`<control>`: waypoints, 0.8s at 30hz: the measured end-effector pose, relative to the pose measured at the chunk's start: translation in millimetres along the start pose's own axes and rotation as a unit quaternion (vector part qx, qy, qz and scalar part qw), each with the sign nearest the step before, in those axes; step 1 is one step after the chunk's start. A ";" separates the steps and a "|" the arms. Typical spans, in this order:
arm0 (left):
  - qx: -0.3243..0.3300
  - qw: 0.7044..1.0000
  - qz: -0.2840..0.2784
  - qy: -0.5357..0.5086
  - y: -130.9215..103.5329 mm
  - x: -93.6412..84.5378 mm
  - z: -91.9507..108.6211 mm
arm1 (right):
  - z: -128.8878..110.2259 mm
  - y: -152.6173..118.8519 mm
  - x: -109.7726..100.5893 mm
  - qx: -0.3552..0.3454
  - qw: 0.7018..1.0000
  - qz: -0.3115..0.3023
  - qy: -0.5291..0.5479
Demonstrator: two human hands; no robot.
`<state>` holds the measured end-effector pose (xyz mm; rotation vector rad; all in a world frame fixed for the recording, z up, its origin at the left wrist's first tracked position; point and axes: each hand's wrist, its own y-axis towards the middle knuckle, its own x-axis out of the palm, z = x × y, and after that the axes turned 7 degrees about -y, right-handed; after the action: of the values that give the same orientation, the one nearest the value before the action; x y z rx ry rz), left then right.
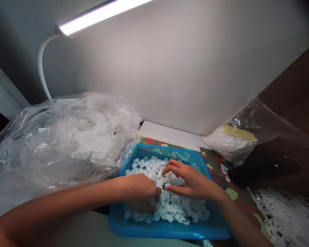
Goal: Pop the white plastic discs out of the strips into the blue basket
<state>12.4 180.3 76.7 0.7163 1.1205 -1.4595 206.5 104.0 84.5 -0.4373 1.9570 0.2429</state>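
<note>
A blue plastic basket (170, 233) with lattice sides holds a heap of small round white discs (170, 207). My left hand (140, 192) reaches in from the left, its fingers curled down among the discs; what they hold, if anything, is hidden. To its right, my right hand (185, 180) is over the heap, thumb and fingers curved and spread apart, with loose discs below them. No disc is plainly gripped in the right hand. The two hands are close together near the middle of the basket.
A large clear plastic bag (67, 133) of white pieces fills the left. At right stand a smaller bag (230, 145) of discs with a yellow label and a pile of white perforated sheets (290, 216). A lit lamp (105, 13) hangs above. Patterned cloth (221, 175) lies underneath.
</note>
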 end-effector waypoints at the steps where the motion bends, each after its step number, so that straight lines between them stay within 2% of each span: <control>1: -0.001 1.000 0.000 -0.001 -0.1 -0.3 0.4 | 0.6 -0.1 0.3 -0.014 1.000 -0.025 0.012; 4: -0.002 1.000 0.003 -0.014 -0.3 -0.6 1.1 | 2.7 -0.2 1.8 -0.040 0.992 -0.110 0.036; 7: -0.009 1.000 0.002 -0.018 -0.2 -0.6 1.5 | 4.2 -0.5 3.6 -0.031 0.988 -0.151 0.028; 16: -0.013 1.000 -0.003 -0.006 0.1 -0.9 1.9 | 5.4 -0.9 8.8 -0.055 0.987 -0.150 -0.008; 21: -0.013 1.000 0.001 -0.001 0.0 -0.4 2.5 | 7.2 0.7 9.8 0.005 0.992 -0.116 -0.048; 24: -0.017 1.000 0.002 -0.001 0.0 -1.1 3.1 | 6.4 2.4 8.2 0.008 0.993 -0.094 -0.071</control>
<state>13.1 177.9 78.8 0.6930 1.1401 -1.4334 207.8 106.9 74.4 -0.5751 1.7653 0.1344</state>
